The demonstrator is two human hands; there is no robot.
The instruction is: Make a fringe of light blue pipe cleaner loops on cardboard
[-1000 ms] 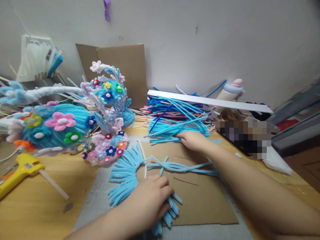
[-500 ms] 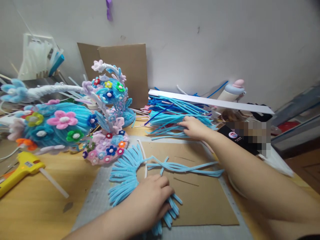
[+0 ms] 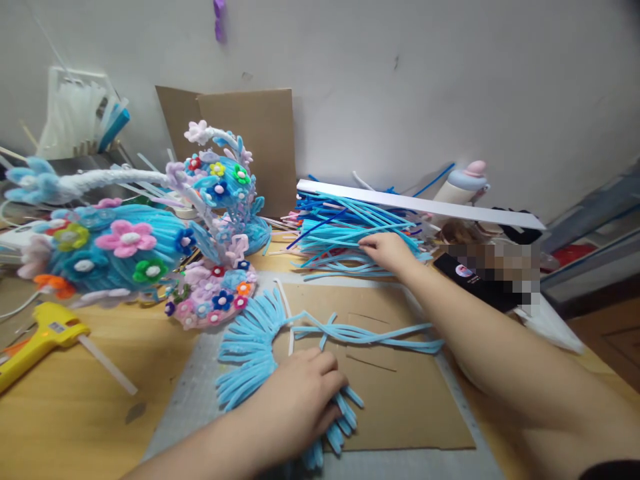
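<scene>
My left hand [image 3: 313, 393] is closed over the lower part of a ring of light blue pipe cleaners [image 3: 250, 347], which fans out on a cardboard sheet [image 3: 420, 407]. Beyond it, my right hand [image 3: 383, 250] is at the heap of blue pipe cleaners [image 3: 340, 230], its thumb and fingertips pinched together on a light blue strand. Between the hands, several loose light blue pipe cleaners [image 3: 370, 333] lie crossed on the cardboard. A white stem [image 3: 291, 337] shows at the inner edge of the ring.
Flower-covered blue decorations [image 3: 120, 247] stand at the left, behind a yellow glue gun [image 3: 55, 330]. A white strip [image 3: 425, 203] lies behind the heap. Toward the right are a bottle [image 3: 460, 187] and a black box [image 3: 460, 273]. Upright cardboard [image 3: 250, 147] leans by the wall.
My right hand has drawn its fingers together into a pinch at the heap and shifted very slightly. My left hand stays on the ring.
</scene>
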